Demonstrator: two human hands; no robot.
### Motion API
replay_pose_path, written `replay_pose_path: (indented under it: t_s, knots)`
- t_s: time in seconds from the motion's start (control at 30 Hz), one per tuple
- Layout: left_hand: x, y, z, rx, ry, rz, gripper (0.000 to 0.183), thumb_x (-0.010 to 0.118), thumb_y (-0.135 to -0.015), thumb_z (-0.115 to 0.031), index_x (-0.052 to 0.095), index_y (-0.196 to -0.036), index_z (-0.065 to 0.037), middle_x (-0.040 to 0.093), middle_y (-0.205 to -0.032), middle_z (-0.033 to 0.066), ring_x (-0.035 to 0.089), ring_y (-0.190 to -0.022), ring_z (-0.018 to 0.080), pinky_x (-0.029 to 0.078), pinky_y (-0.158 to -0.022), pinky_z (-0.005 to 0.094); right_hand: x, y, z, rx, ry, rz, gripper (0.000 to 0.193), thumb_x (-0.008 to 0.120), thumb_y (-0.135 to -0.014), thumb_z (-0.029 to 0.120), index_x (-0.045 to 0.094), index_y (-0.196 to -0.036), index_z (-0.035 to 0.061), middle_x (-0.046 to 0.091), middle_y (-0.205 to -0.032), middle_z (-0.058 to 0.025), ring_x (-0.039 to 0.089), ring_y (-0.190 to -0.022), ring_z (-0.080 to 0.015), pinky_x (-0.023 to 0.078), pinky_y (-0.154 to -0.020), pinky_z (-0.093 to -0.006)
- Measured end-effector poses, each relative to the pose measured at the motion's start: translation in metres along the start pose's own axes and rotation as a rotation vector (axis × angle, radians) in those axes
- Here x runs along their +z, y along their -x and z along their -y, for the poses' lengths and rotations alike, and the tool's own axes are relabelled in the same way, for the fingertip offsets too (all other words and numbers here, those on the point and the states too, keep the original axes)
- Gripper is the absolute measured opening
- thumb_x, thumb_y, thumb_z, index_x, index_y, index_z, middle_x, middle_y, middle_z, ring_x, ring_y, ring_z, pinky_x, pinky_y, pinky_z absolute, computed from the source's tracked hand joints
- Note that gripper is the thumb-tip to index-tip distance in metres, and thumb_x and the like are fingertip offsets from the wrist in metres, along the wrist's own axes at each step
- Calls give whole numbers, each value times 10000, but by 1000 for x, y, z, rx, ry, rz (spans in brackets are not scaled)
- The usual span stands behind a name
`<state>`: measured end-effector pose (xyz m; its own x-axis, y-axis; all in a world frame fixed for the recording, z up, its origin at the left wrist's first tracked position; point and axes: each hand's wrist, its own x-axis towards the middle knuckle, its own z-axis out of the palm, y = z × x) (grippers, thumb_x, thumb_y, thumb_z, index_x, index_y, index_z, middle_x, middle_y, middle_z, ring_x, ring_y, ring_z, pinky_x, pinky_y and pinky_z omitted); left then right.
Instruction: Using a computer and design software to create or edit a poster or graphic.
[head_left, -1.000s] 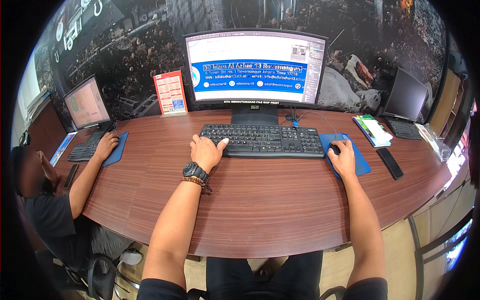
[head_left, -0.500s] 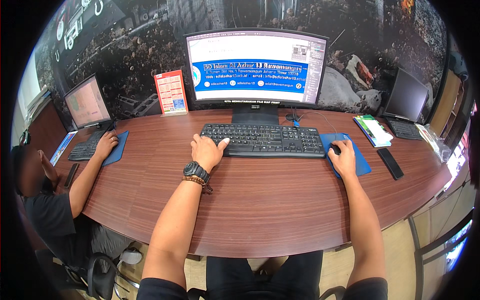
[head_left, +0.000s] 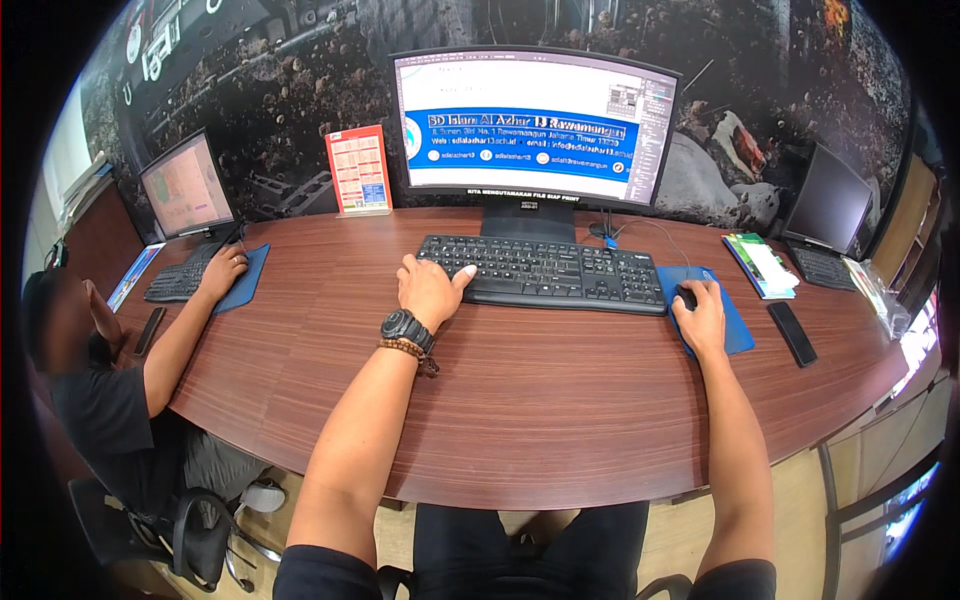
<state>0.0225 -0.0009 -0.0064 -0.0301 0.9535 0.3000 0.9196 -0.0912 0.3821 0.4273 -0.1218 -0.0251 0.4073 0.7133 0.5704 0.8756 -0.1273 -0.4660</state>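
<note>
My left hand [head_left: 432, 292] rests at the left end of a black keyboard [head_left: 560, 268], fingers apart over the keys and thumb stretched towards the lower rows. A black watch [head_left: 407, 328] and a beaded bracelet [head_left: 402, 347] circle that wrist. To the right, my right hand [head_left: 703, 318] is wrapped over a black computer mouse [head_left: 687, 297], which my fingers partly cover. The mouse lies on a blue mouse pad [head_left: 737, 325]. Behind the keyboard stands a wide monitor [head_left: 520, 90] with a blue banner layout on its screen.
A red-and-white desk calendar [head_left: 359, 170] stands left of the monitor. Beyond the mouse pad lie a black phone [head_left: 793, 334] and some leaflets [head_left: 762, 267]. A second monitor [head_left: 829, 198] is at the far right. At the left, another person's hand [head_left: 223, 270] is at a mouse by another computer.
The whole view has shifted a little, so the desk things appear slightly further right and higher. Both my hands keep their places on keyboard and mouse.
</note>
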Motion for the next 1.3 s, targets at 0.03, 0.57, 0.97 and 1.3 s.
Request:
replay_pose_path:
  t_s: [0.03,0.57,0.97,1.3]
  knots:
    - [0,0,0,-4,-1,1,855,614,-886,-634,607,-1143,180,499,-1262,283,522,-1149,425,468,-981,486,0,0,0,-2,-1,4,319,682,-820,227,698,-1099,73,575,-1192,-146,596,-1096,-350,491,-941,-435]
    - [6,-2,7,33,-40,-9,896,562,-897,-670,604,-1153,187,496,-1262,304,526,-1128,431,465,-966,484,-3,2,8,-25,-33,36,323,664,-836,214,691,-1124,71,577,-1203,-146,588,-1118,-347,479,-963,-427]
    - [5,-1,4,36,-59,1,892,552,-899,-676,611,-1170,171,515,-1244,289,537,-1108,416,465,-961,474,-3,1,4,-52,-40,53,327,675,-833,211,693,-1132,81,576,-1214,-159,578,-1132,-362,474,-970,-430]
    - [5,-1,5,21,15,-47,848,663,-872,-596,507,-1205,169,483,-1248,292,515,-1160,447,497,-935,512,-5,2,14,-485,105,18,196,632,-778,26,744,-927,86,569,-1245,-154,453,-1309,-406,372,-1108,-478]
